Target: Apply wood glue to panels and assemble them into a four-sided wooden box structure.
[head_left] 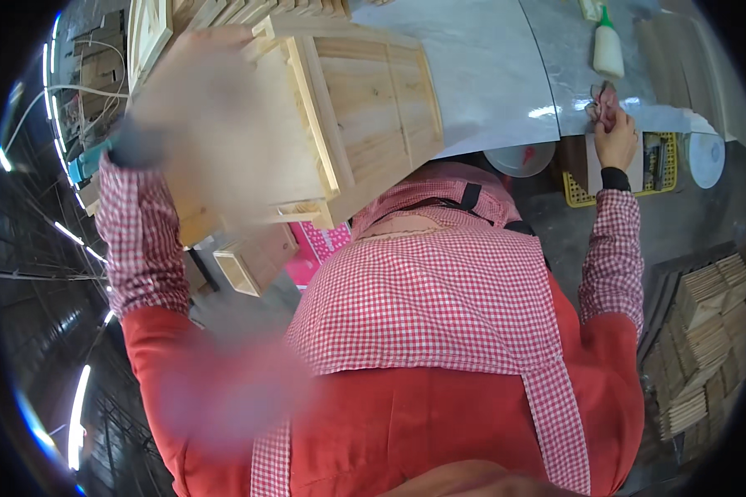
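Note:
A pale wooden box [373,103] with panelled sides lies tilted on the worktable, its frame edge turned to the left. My left hand [195,70] is at the box's far left corner, but a blurred patch hides most of its fingers. Far off to the right, my right hand [617,142] is closed on a crumpled reddish cloth [607,101] at the table's near edge. Beyond that cloth lies a white squeeze bottle [607,51] with a green nozzle.
Slatted wooden pieces [265,10] lie behind the box. Below the table's edge are a yellow basket [578,192], a round white lid [706,160] and a small wooden box [257,258]. Wooden parts [704,331] are stacked on the floor at right.

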Demonstrator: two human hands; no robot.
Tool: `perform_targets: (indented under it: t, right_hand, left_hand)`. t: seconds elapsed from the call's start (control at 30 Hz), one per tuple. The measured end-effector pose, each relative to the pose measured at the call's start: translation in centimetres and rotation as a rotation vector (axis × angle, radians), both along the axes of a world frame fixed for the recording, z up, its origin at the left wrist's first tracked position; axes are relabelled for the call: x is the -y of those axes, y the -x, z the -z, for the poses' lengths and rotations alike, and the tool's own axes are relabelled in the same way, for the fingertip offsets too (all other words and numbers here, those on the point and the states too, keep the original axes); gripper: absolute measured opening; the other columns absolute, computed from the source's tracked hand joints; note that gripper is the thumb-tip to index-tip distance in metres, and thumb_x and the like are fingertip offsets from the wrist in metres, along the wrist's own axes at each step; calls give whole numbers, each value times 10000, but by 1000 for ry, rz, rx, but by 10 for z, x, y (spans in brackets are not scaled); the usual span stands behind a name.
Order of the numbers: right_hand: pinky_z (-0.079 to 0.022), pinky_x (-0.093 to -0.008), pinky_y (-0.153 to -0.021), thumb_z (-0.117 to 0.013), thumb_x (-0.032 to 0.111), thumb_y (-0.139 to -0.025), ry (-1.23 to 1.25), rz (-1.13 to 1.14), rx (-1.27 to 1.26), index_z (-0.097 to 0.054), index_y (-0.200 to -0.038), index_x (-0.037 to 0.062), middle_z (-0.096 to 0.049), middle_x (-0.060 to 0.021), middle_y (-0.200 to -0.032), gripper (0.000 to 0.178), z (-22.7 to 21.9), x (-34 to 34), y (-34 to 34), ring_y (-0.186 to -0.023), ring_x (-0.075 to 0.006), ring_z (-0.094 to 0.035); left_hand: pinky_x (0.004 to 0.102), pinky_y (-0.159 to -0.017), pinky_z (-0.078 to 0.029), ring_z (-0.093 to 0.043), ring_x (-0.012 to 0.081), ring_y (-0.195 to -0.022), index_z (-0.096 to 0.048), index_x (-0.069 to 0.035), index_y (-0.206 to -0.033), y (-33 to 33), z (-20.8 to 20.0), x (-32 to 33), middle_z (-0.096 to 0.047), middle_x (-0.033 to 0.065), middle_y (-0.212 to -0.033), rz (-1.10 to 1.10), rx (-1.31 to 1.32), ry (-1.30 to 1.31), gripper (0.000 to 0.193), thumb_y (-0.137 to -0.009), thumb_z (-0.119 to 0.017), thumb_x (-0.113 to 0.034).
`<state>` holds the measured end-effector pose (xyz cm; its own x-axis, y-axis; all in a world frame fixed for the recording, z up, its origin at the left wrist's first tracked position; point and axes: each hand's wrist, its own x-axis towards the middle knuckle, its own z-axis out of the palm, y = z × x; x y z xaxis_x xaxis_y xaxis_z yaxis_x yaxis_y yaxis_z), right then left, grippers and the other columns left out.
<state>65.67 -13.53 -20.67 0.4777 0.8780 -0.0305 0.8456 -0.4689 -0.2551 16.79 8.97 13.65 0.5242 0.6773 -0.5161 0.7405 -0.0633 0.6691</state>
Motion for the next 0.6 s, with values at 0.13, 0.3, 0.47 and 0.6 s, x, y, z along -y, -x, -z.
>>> perform_targets:
  t: [0.13,0.3,0.47,0.6]
  right_hand:
    - [-504,-394,-752,-650,130,-757,-138,-49,-605,-591,-1014,55,-641,-151,-961,274,-17,-29,72,-861,-345,-628]
    - [-495,-350,-812,-675,80,-772,-456,-443,-822,-611,-1110,52,-644,-142,-1026,345,2,-128,166,-926,-311,-631]
    - [-480,-402,-847,-671,128,-763,-174,-729,-569,-656,-1085,119,-645,-114,-1056,323,27,-203,237,-945,-329,-612]
    - [-489,-422,-815,-640,152,-776,-107,-970,-172,-686,-1031,151,-656,-94,-1041,259,-12,-234,251,-935,-308,-626]
  left_hand:
    - [364,-1036,-375,-505,254,-1219,-524,5,-1289,22,-5,43,-509,168,-1350,-184,39,-302,458,-866,-650,-119]
    - [500,-1121,-205,-274,348,-1394,-502,-69,-1348,-35,4,132,-405,199,-1435,-135,-191,-642,636,-872,-571,-486]
    - [543,-1117,-174,-228,398,-1399,-517,-57,-1329,-45,39,172,-378,202,-1449,-77,-215,-771,677,-884,-504,-567]
    - [556,-1112,-170,-222,411,-1398,-538,-53,-1305,-43,37,184,-380,194,-1448,-190,-238,-877,673,-888,-488,-578]
